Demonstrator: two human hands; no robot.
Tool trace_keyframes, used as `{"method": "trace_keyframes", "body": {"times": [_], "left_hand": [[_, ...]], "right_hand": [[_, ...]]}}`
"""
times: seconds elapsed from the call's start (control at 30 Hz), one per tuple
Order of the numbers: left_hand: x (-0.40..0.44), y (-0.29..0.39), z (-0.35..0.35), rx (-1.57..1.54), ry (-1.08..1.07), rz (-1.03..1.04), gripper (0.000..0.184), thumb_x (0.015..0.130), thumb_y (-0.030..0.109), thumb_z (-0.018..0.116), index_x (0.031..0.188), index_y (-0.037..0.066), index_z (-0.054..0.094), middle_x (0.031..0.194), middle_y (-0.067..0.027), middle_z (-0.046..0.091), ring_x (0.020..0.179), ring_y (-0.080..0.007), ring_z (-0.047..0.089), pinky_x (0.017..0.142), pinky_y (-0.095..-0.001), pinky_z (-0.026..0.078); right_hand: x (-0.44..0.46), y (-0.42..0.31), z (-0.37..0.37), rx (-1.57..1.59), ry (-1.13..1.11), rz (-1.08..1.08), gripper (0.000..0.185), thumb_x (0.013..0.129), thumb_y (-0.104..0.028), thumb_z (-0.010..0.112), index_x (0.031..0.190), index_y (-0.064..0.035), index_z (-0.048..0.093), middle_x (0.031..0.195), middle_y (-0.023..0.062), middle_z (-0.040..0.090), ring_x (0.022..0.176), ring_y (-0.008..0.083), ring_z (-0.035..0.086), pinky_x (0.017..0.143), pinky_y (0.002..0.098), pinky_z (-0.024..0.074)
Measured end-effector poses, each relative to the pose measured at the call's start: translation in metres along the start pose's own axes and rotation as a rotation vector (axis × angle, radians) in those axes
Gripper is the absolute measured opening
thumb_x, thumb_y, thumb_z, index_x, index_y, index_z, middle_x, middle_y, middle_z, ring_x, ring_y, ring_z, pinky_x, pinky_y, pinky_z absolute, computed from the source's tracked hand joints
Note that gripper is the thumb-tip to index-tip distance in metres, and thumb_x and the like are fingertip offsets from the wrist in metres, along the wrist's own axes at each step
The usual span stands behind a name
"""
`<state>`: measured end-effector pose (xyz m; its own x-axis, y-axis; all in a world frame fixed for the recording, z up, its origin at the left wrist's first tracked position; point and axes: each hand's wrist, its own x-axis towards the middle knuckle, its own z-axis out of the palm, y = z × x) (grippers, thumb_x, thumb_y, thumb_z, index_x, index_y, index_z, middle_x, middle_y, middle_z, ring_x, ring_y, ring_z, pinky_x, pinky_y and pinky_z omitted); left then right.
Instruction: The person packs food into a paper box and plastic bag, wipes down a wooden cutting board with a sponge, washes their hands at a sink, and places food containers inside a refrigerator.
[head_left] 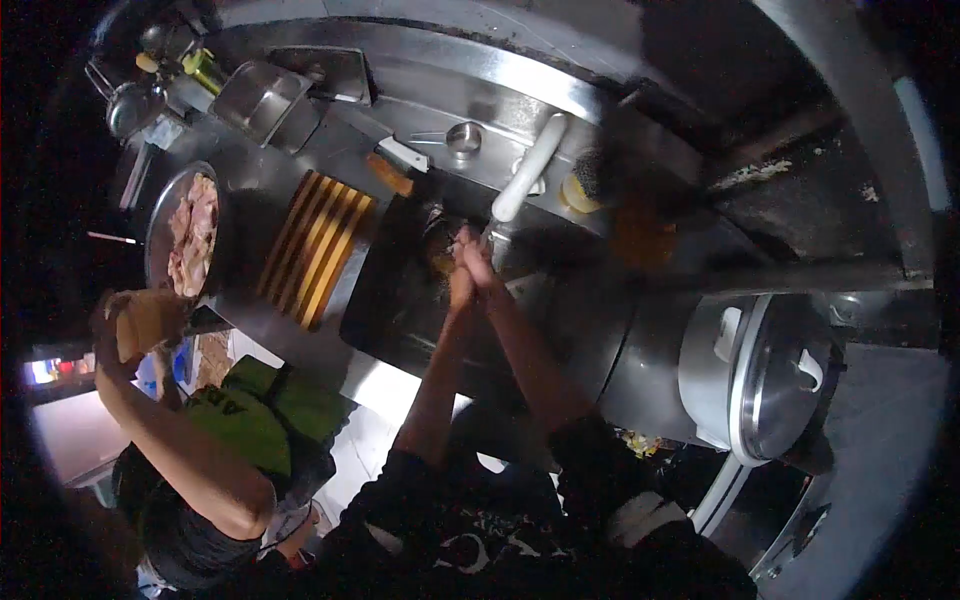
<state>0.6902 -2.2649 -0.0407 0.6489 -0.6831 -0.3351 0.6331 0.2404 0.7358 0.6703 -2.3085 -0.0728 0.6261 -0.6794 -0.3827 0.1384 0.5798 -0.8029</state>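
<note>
Both my hands are together over a dark sink basin [390, 300], beside the metal stem under a white tap handle [530, 168]. My left hand [461, 272] touches my right hand [477, 258], palm against palm. Their fingers overlap and are small and blurred, so whether anything lies between them cannot be made out. Below the hands the basin is dark, with something brownish [438, 250] at its far side.
Left of the sink lie a striped wooden board [316, 248] and a metal bowl of raw meat [193, 235]. A knife [403, 154] and small pan [463, 140] sit behind. A large lidded pot [715, 355] stands right. Another person's arm [180, 450] reaches in at left.
</note>
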Motion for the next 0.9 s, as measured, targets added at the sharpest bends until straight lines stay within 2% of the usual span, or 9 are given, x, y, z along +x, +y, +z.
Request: {"method": "trace_keyframes", "body": {"times": [0.17, 0.27, 0.3, 0.4, 0.43, 0.63, 0.73, 0.83, 0.9], "left_hand": [[0.021, 0.016, -0.002, 0.012, -0.013, 0.012, 0.024, 0.092, 0.027, 0.052, 0.093, 0.002, 0.053, 0.087, -0.0083, 0.056, 0.083, -0.0212, 0.053, 0.074, -0.0406, 0.045], [0.017, 0.020, -0.015, 0.017, -0.014, 0.006, 0.024, 0.092, 0.027, 0.053, 0.093, 0.002, 0.053, 0.087, -0.0081, 0.056, 0.083, -0.0210, 0.053, 0.074, -0.0403, 0.045], [0.008, 0.016, -0.020, 0.014, -0.012, -0.004, 0.024, 0.092, 0.027, 0.053, 0.092, 0.003, 0.053, 0.086, -0.0080, 0.056, 0.083, -0.0209, 0.053, 0.074, -0.0402, 0.045], [-0.015, 0.007, -0.032, 0.005, -0.005, -0.036, 0.024, 0.092, 0.027, 0.053, 0.092, 0.003, 0.053, 0.086, -0.0078, 0.056, 0.083, -0.0207, 0.053, 0.074, -0.0399, 0.045], [-0.021, 0.006, -0.034, 0.002, -0.004, -0.045, 0.024, 0.092, 0.027, 0.053, 0.092, 0.003, 0.053, 0.086, -0.0077, 0.056, 0.083, -0.0206, 0.053, 0.074, -0.0398, 0.045], [-0.035, 0.004, -0.043, 0.010, -0.014, -0.068, 0.024, 0.092, 0.027, 0.053, 0.090, 0.003, 0.054, 0.085, -0.0072, 0.056, 0.082, -0.0202, 0.053, 0.074, -0.0391, 0.045], [-0.045, 0.006, -0.048, 0.012, -0.015, -0.081, 0.024, 0.092, 0.027, 0.053, 0.090, 0.003, 0.054, 0.085, -0.0070, 0.056, 0.082, -0.0200, 0.053, 0.074, -0.0388, 0.045], [-0.047, 0.004, -0.047, 0.010, -0.025, -0.090, 0.024, 0.092, 0.027, 0.053, 0.089, 0.003, 0.054, 0.085, -0.0067, 0.056, 0.082, -0.0198, 0.053, 0.073, -0.0385, 0.045], [-0.041, 0.005, -0.040, 0.016, -0.042, -0.085, 0.024, 0.092, 0.027, 0.053, 0.089, 0.003, 0.054, 0.085, -0.0066, 0.056, 0.081, -0.0197, 0.053, 0.073, -0.0382, 0.045]], "right_hand": [[0.026, 0.029, -0.007, 0.016, 0.071, 0.165, 0.027, 0.100, -0.031, 0.038, 0.106, -0.0094, 0.053, 0.099, 0.0012, 0.053, 0.092, 0.0137, 0.051, 0.085, 0.0267, 0.0407], [0.002, 0.008, 0.023, 0.511, -0.046, 0.137, 0.024, 0.099, -0.028, 0.041, 0.106, -0.0081, 0.052, 0.098, 0.0035, 0.053, 0.090, 0.0155, 0.051, 0.083, 0.0292, 0.0422], [0.013, 0.011, 0.007, 0.640, -0.429, 0.011, 0.021, 0.098, -0.023, 0.044, 0.104, -0.0059, 0.052, 0.098, 0.0045, 0.053, 0.089, 0.0163, 0.050, 0.082, 0.0296, 0.0425], [0.011, 0.021, 0.000, 0.599, -0.036, -0.110, 0.015, 0.096, -0.017, 0.045, 0.102, -0.0051, 0.052, 0.099, 0.0037, 0.052, 0.088, 0.0150, 0.048, 0.081, 0.0289, 0.0423], [0.010, 0.004, 0.005, 0.521, -0.166, -0.081, 0.018, 0.094, -0.018, 0.049, 0.096, -0.0028, 0.056, 0.091, 0.0046, 0.057, 0.081, 0.0165, 0.052, 0.077, 0.0319, 0.0450], [0.004, 0.014, -0.012, -1.086, 0.341, -0.586, 0.027, 0.085, -0.027, 0.057, 0.080, -0.0006, 0.063, 0.067, 0.0167, 0.059, 0.059, 0.0303, 0.058, 0.057, 0.0428, 0.0429], [0.010, 0.031, -0.009, -1.087, 0.423, -0.477, 0.031, 0.085, -0.030, 0.053, 0.078, -0.0018, 0.062, 0.064, 0.0195, 0.056, 0.061, 0.0328, 0.058, 0.057, 0.0467, 0.0408], [0.010, 0.026, -0.010, -0.972, 0.343, -0.672, 0.033, 0.088, -0.031, 0.049, 0.076, -0.0020, 0.061, 0.063, 0.0177, 0.056, 0.060, 0.0314, 0.057, 0.058, 0.0442, 0.0422], [0.015, 0.012, -0.003, -0.813, 0.330, -0.614, 0.037, 0.090, -0.032, 0.046, 0.076, -0.0021, 0.061, 0.065, 0.0154, 0.058, 0.060, 0.0276, 0.058, 0.059, 0.0405, 0.0434]]}}
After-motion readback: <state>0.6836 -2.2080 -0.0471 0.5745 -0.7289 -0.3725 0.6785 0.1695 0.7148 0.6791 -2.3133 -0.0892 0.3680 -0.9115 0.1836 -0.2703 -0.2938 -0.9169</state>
